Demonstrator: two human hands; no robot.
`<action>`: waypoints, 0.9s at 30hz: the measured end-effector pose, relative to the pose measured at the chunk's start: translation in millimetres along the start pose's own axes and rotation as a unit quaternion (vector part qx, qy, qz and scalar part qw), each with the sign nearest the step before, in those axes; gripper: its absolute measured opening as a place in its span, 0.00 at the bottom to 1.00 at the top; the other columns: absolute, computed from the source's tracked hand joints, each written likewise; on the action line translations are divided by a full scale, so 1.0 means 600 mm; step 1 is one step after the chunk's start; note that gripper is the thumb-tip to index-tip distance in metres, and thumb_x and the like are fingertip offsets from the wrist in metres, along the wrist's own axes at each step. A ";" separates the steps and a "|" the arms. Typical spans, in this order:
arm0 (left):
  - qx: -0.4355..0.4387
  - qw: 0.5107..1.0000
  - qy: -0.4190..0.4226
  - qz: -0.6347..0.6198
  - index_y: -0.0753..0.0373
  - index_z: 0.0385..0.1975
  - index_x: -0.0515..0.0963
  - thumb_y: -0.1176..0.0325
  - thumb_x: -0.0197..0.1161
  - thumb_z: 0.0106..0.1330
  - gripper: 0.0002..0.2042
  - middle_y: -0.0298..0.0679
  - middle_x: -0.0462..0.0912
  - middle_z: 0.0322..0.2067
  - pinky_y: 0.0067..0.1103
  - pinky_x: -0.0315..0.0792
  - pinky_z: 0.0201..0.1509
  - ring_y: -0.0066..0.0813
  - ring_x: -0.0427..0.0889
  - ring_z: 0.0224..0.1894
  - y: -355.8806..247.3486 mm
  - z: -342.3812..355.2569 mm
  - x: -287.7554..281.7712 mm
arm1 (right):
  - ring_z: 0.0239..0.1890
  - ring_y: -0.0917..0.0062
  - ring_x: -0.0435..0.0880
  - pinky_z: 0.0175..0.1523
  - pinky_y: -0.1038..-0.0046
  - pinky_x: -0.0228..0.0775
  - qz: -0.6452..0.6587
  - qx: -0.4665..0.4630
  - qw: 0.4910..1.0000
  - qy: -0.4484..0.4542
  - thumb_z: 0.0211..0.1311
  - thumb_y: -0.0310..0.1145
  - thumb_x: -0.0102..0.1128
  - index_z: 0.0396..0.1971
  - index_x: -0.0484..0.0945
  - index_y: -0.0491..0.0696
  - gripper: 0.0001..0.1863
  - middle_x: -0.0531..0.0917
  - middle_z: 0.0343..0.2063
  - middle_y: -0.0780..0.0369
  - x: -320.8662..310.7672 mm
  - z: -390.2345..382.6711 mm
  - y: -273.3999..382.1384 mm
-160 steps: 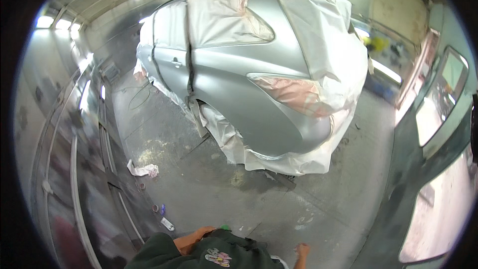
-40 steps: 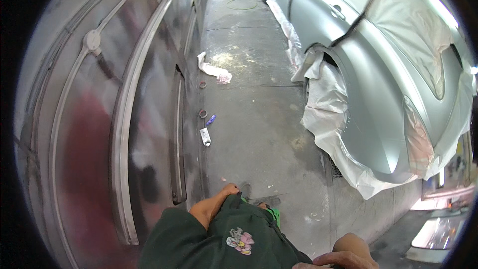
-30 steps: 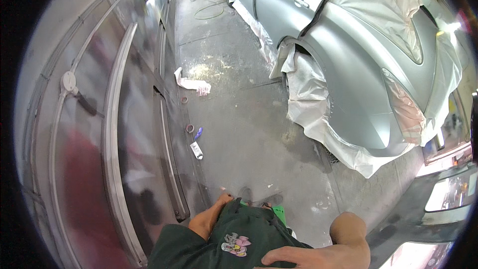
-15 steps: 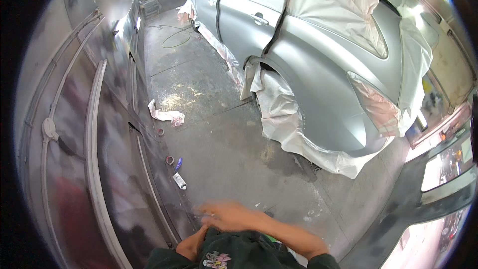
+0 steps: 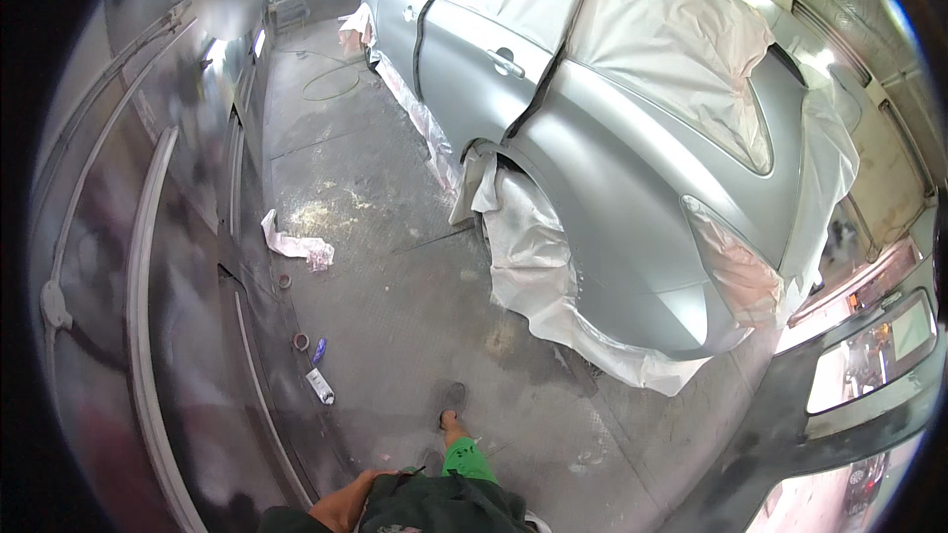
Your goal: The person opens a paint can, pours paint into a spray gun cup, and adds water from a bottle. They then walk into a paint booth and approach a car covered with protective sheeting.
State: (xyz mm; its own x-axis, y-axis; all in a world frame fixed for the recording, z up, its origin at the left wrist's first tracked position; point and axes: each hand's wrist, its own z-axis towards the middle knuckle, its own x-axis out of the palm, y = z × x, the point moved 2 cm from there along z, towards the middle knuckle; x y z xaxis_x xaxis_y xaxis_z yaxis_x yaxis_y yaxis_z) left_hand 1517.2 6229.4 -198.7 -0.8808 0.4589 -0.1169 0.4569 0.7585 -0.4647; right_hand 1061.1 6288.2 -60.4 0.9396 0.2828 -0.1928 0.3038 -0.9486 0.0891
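My left hand (image 5: 373, 482) is low at the front of my dark shirt (image 5: 439, 505), by the waist; its fingers are mostly hidden against the cloth. Out of view is my right hand. Below the shirt show my green shorts (image 5: 466, 459) and one foot in a sandal (image 5: 451, 405). Ahead on the right stands a silver car (image 5: 632, 237). Pale masking sheet (image 5: 671, 39) covers its windows, and more sheeting (image 5: 533, 247) hangs over the wheel. A lamp area (image 5: 731, 262) at the near corner is masked too. Neither the left hand nor its arm touches the car.
On the floor at left lie a tape roll (image 5: 301, 342), a blue-purple object (image 5: 320, 350), a white container (image 5: 320, 386) and crumpled masking paper (image 5: 296, 245). A thin hose (image 5: 331, 86) loops farther off. A wall with a long rail (image 5: 141, 316) runs along the left; a windowed door (image 5: 869, 390) is at right.
My hands were together in front of my shirt; the right hand and forearm have left the view and the left has dropped lower. The view has shifted, and my leg and foot now show.
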 end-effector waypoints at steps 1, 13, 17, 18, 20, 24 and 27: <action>-0.001 1.000 0.002 0.001 0.64 0.61 0.68 0.46 0.67 0.55 0.37 0.48 0.81 0.50 0.31 0.71 0.56 0.41 0.78 0.54 -0.015 0.004 -0.008 | 0.54 0.61 0.78 0.58 0.60 0.67 -0.003 -0.014 1.000 -0.006 0.66 0.61 0.46 0.54 0.77 0.46 0.34 0.79 0.53 0.53 -0.004 0.016 0.024; -0.002 1.000 0.006 0.008 0.63 0.66 0.60 0.44 0.68 0.54 0.43 0.51 0.78 0.53 0.33 0.71 0.56 0.42 0.77 0.56 -0.225 0.072 -0.201 | 0.54 0.63 0.78 0.58 0.61 0.67 -0.048 -0.306 0.951 -0.029 0.65 0.58 0.50 0.57 0.74 0.47 0.32 0.79 0.52 0.55 -0.036 0.081 0.629; 0.005 1.000 0.000 -0.008 0.63 0.68 0.58 0.44 0.69 0.54 0.45 0.52 0.77 0.54 0.34 0.72 0.56 0.42 0.76 0.56 -0.293 0.102 -0.232 | 0.54 0.64 0.78 0.57 0.61 0.68 -0.039 -0.349 0.936 -0.023 0.64 0.58 0.51 0.58 0.73 0.47 0.32 0.79 0.52 0.55 -0.045 0.063 0.765; 0.008 1.000 -0.009 -0.009 0.63 0.68 0.57 0.44 0.69 0.54 0.46 0.52 0.77 0.55 0.34 0.72 0.56 0.43 0.76 0.57 -0.305 0.110 -0.242 | 0.54 0.64 0.78 0.57 0.61 0.68 -0.040 -0.352 0.935 -0.021 0.64 0.58 0.51 0.58 0.73 0.47 0.32 0.79 0.52 0.55 -0.043 0.062 0.791; -0.008 0.999 -0.047 -0.023 0.63 0.69 0.56 0.44 0.69 0.54 0.47 0.52 0.76 0.55 0.34 0.72 0.56 0.43 0.76 0.57 -0.324 0.116 -0.266 | 0.54 0.65 0.78 0.57 0.62 0.68 -0.042 -0.347 0.937 -0.020 0.64 0.57 0.52 0.58 0.73 0.47 0.32 0.79 0.52 0.56 -0.046 0.068 0.828; -0.063 0.980 -0.092 -0.168 0.62 0.71 0.51 0.48 0.69 0.55 0.48 0.59 0.69 0.60 0.40 0.72 0.54 0.51 0.74 0.58 -0.372 0.146 -0.317 | 0.54 0.65 0.77 0.57 0.62 0.68 -0.063 -0.286 0.955 -0.034 0.64 0.56 0.53 0.59 0.72 0.48 0.32 0.79 0.52 0.56 -0.057 0.092 0.826; -0.024 0.994 -0.072 -0.076 0.63 0.70 0.53 0.49 0.68 0.55 0.46 0.60 0.71 0.58 0.37 0.72 0.55 0.50 0.75 0.57 -0.340 0.209 -0.364 | 0.54 0.66 0.77 0.57 0.62 0.68 -0.078 -0.215 0.973 -0.033 0.63 0.56 0.54 0.60 0.71 0.48 0.32 0.79 0.52 0.57 -0.049 0.095 0.815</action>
State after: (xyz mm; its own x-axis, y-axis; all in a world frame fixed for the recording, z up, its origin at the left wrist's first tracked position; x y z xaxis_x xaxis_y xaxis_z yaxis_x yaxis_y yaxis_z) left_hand 1600.9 5916.6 -188.6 -0.9472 0.2695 -0.1740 0.3198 0.8365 -0.4450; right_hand 1173.0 5807.7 -67.1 0.8688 0.3957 -0.2977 0.4934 -0.7435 0.4514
